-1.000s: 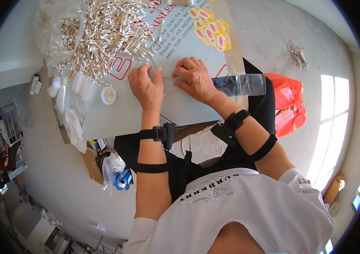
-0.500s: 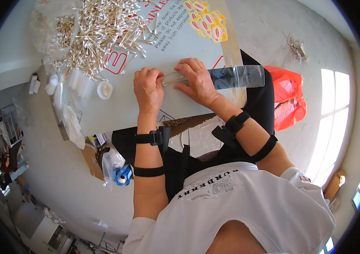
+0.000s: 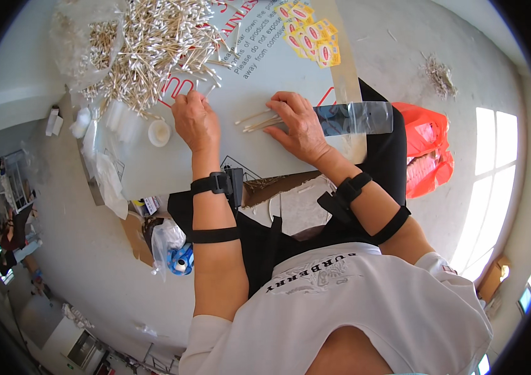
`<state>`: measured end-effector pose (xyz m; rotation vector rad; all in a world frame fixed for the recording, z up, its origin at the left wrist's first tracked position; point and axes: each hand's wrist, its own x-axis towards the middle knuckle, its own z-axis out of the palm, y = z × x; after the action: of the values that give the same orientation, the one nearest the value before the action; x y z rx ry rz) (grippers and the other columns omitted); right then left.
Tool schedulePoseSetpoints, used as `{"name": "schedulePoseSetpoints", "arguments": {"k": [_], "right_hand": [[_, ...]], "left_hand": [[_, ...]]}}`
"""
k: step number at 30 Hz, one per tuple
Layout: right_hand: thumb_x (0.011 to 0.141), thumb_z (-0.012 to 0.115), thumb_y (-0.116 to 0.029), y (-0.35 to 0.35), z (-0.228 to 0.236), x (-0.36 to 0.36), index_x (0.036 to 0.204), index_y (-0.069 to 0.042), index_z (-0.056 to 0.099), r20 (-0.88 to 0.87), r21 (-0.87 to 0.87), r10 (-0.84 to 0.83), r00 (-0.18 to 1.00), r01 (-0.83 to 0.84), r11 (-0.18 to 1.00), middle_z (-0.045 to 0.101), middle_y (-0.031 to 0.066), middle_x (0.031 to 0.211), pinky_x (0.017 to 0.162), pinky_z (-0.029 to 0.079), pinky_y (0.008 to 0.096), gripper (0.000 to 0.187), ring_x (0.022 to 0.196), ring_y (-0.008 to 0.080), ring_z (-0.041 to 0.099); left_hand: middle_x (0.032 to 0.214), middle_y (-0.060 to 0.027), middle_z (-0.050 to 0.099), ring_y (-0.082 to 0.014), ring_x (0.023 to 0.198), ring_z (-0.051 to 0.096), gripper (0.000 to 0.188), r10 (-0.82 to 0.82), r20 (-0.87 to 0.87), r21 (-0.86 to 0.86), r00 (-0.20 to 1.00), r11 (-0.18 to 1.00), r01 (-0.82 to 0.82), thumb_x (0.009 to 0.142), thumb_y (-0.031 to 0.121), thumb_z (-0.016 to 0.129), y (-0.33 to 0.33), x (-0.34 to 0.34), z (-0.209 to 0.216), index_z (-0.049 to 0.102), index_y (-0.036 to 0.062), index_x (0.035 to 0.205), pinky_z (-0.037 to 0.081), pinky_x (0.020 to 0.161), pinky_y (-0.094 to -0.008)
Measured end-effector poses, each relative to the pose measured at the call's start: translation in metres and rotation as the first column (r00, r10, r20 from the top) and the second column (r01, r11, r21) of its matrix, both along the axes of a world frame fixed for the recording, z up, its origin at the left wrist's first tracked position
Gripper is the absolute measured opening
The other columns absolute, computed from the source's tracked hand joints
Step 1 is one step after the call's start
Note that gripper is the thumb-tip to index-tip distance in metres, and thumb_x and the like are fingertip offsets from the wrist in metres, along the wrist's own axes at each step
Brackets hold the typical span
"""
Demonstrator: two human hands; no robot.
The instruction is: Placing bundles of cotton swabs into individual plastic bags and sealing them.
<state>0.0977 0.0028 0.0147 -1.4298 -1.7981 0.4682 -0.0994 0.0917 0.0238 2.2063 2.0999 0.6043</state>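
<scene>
My right hand [image 3: 300,127] rests on the table sheet, its fingers closed around a few cotton swabs [image 3: 254,122] whose tips point left. My left hand [image 3: 195,122] is at the near edge of a large loose heap of cotton swabs [image 3: 156,50]. Its fingers are curled together, and whatever may be between the fingertips is hidden. Just right of my right hand lies a dark strip with clear plastic [image 3: 354,119], reaching past the table's right edge. A small round white container [image 3: 158,133] sits left of my left hand.
A clear plastic bag [image 3: 69,53] with swabs lies at the far left. Yellow printed cards [image 3: 309,37] are spread at the far right of the table sheet [image 3: 240,87]. A red plastic bag [image 3: 428,150] stands on the floor to the right.
My left hand has moved left and away from the swabs in my right hand, toward the heap. My right hand still holds its swabs and has barely shifted.
</scene>
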Motion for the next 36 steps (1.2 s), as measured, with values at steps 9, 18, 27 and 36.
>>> {"name": "schedulePoseSetpoints", "arguments": {"k": [9, 18, 27, 36], "right_hand": [[0.067, 0.080, -0.012, -0.001, 0.000, 0.001, 0.115, -0.005, 0.062, -0.030, -0.004, -0.002, 1.000, 0.001, 1.000, 0.056, 0.0101, 0.115, 0.090, 0.044, 0.0419, 0.052, 0.106, 0.0312, 0.054], [0.072, 0.080, -0.017, 0.016, 0.008, -0.008, 0.111, -0.004, 0.064, -0.194, -0.082, -0.125, 0.973, 0.111, 0.990, 0.060, 0.0132, 0.106, 0.082, 0.050, 0.0413, 0.044, 0.095, 0.0331, 0.060], [0.077, 0.072, -0.026, 0.119, 0.010, -0.051, 0.087, -0.005, 0.065, 0.238, -0.130, -0.020, 0.971, 0.052, 0.990, 0.065, 0.0102, 0.087, 0.072, 0.052, 0.0411, 0.025, 0.083, 0.0310, 0.065], [0.075, 0.063, -0.012, 0.103, 0.010, -0.002, 0.070, -0.007, 0.062, 0.163, -0.308, -0.004, 0.987, 0.055, 0.950, 0.064, 0.0099, 0.079, 0.067, 0.050, 0.0442, 0.007, 0.076, 0.0335, 0.063]], "left_hand": [[0.093, -0.0093, 0.058, -0.0326, 0.094, 0.057, 0.021, -0.215, 0.370, -0.002, 0.904, 0.973, 0.232, 0.076, 0.004, 0.072, -0.042, 0.039, 0.000, 0.064, 0.0057, 0.095, 0.049, 0.080, -0.0426], [0.092, -0.0109, 0.060, -0.0340, 0.092, 0.056, 0.015, 0.010, 0.075, -0.017, 0.997, 1.000, -0.008, 0.076, 0.000, 0.069, -0.001, -0.003, -0.005, 0.061, 0.0050, 0.088, 0.046, 0.080, -0.0461], [0.084, -0.0067, 0.057, -0.0303, 0.084, 0.053, 0.014, -0.236, 0.206, 0.125, 0.950, 0.969, 0.213, 0.075, -0.001, 0.067, -0.037, 0.037, -0.009, 0.063, 0.0083, 0.085, 0.044, 0.074, -0.0426], [0.083, -0.0043, 0.057, -0.0282, 0.085, 0.054, 0.014, -0.328, 0.309, 0.121, 0.893, 0.944, 0.306, 0.073, 0.001, 0.070, -0.031, 0.031, -0.011, 0.063, 0.0106, 0.081, 0.042, 0.075, -0.0410]]}}
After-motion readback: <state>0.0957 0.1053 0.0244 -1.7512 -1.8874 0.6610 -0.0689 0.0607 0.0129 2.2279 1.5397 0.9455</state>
